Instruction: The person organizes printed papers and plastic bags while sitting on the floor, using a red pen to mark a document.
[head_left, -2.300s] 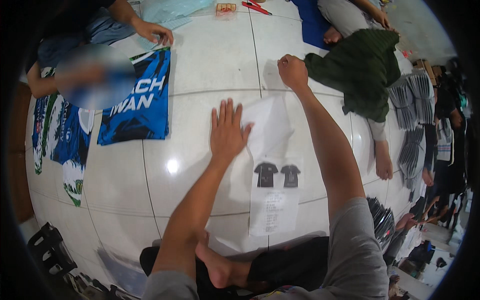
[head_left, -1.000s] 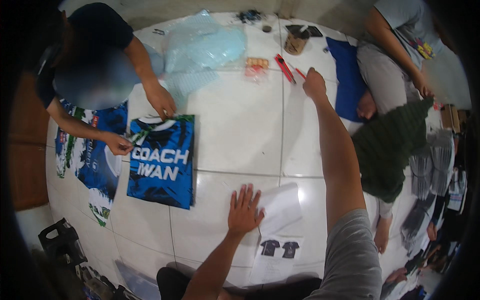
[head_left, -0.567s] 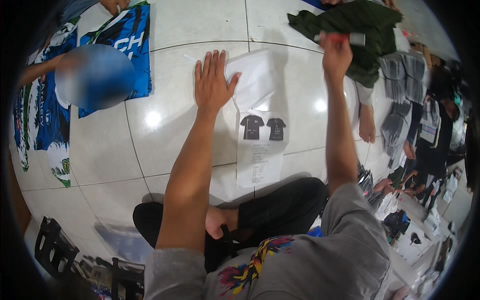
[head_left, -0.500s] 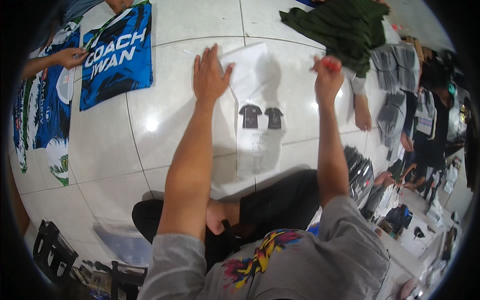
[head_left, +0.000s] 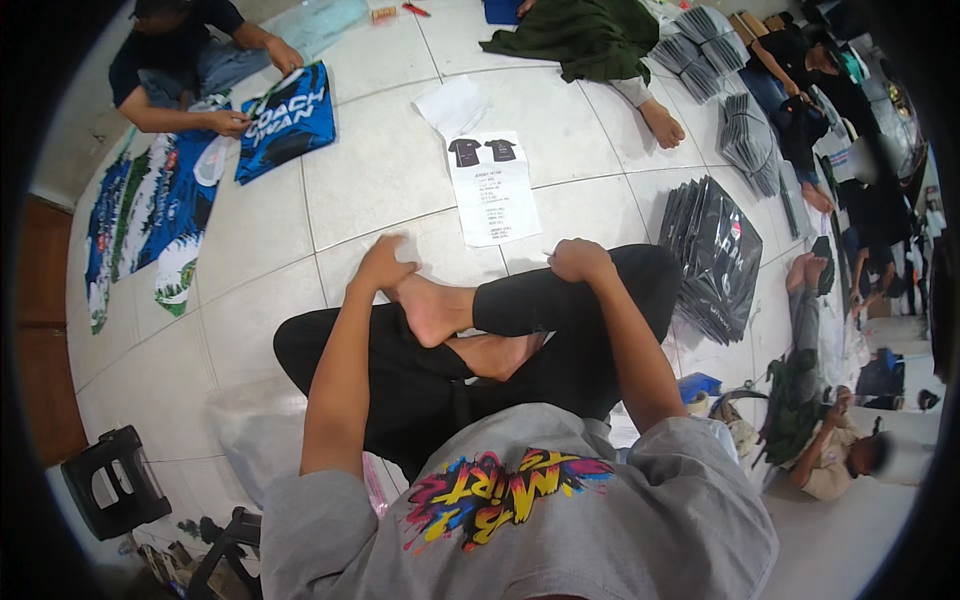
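Note:
A long white paper sheet [head_left: 500, 225] lies on the tiled floor in front of me, printed with two dark T-shirts and lines of text. Its far end [head_left: 455, 108] is creased and bent aside. My left hand [head_left: 383, 262] hovers by my bare foot [head_left: 430, 310], fingers slightly blurred, thumb apart from them, holding nothing visible. Over my right shin, my right hand [head_left: 582, 261] is closed, and a small pale tip shows at its fingers; what it is I cannot make out. Neither hand touches the sheet.
Stacks of bagged dark garments [head_left: 710, 260] stand to my right, with bundled grey packs [head_left: 705, 50] beyond. At far left a person handles a folded blue shirt [head_left: 290, 125]; another jersey [head_left: 165, 210] lies nearby. Dark green cloth [head_left: 580, 40] covers someone's leg. A black stool [head_left: 115, 480] is lower left.
Both hands have drawn back from around the sheet toward my legs. The red thing in my right hand no longer shows there. My view has shifted, revealing more of the room.

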